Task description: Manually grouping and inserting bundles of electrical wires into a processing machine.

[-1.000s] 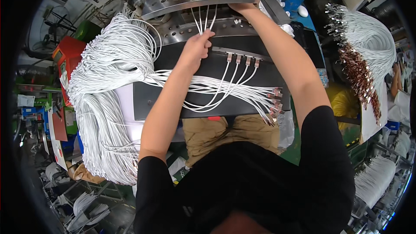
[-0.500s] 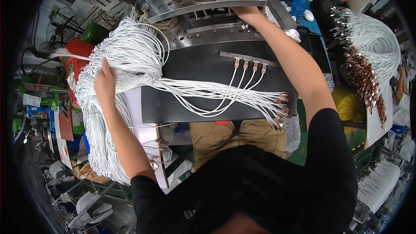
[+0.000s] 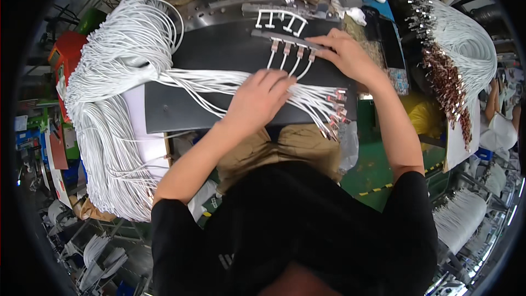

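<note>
A narrow metal bar [image 3: 290, 39] lies across the black work surface, with several white cable ends with copper-coloured connectors [image 3: 300, 52] set in its near side. My right hand [image 3: 353, 60] pinches the bar's right end between thumb and fingers. My left hand [image 3: 260, 98] is curled over the white cables [image 3: 205, 78] just in front of the bar, fingers together; the part under the palm is hidden. Behind the bar lies a white branched plastic piece [image 3: 282, 17], touched by neither hand. Loose connector ends [image 3: 337, 111] of the cable bundle fan out to the right of my left hand.
A big heap of white cables [image 3: 129, 49] hangs over the left side. The metal press base [image 3: 213, 16] stands behind the black surface [image 3: 213, 49]. Another cable bundle [image 3: 460, 44] hangs at the right. A yellow bag [image 3: 424, 112] sits below the right side.
My left hand has left the cable heap and come right, onto the cables by the bar. My right hand has come out of the press to the bar. The white plastic piece now shows behind it.
</note>
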{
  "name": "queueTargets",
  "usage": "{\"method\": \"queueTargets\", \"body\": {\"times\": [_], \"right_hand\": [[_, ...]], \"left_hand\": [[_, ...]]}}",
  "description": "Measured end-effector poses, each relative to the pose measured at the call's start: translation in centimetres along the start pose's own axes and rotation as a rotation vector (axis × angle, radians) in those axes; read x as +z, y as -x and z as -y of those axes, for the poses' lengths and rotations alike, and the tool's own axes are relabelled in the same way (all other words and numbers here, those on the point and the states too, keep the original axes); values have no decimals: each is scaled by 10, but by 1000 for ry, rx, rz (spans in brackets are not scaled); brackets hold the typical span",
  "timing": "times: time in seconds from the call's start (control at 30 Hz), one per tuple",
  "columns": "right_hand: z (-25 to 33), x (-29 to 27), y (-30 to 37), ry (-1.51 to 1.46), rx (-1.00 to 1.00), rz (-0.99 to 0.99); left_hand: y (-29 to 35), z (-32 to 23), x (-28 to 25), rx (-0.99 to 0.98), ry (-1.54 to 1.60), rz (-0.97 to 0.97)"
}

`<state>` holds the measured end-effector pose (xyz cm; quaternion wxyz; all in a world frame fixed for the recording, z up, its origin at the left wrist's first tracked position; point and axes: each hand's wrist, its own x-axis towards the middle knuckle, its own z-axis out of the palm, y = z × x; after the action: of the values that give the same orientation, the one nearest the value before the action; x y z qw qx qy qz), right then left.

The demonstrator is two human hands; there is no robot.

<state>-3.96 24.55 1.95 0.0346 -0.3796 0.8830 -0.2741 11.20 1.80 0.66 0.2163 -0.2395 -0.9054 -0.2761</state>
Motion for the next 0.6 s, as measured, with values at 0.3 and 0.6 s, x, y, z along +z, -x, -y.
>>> {"method": "queueTargets", "body": {"times": [0.3,0.6], "right_hand": [[-5,37,-73,-102,-212,-197],[5,25,-79,-196,45,185]], "left_hand": [[-7,31,-7,-82,-219,52],[-11,35,-13,-169,-161,72]]}}
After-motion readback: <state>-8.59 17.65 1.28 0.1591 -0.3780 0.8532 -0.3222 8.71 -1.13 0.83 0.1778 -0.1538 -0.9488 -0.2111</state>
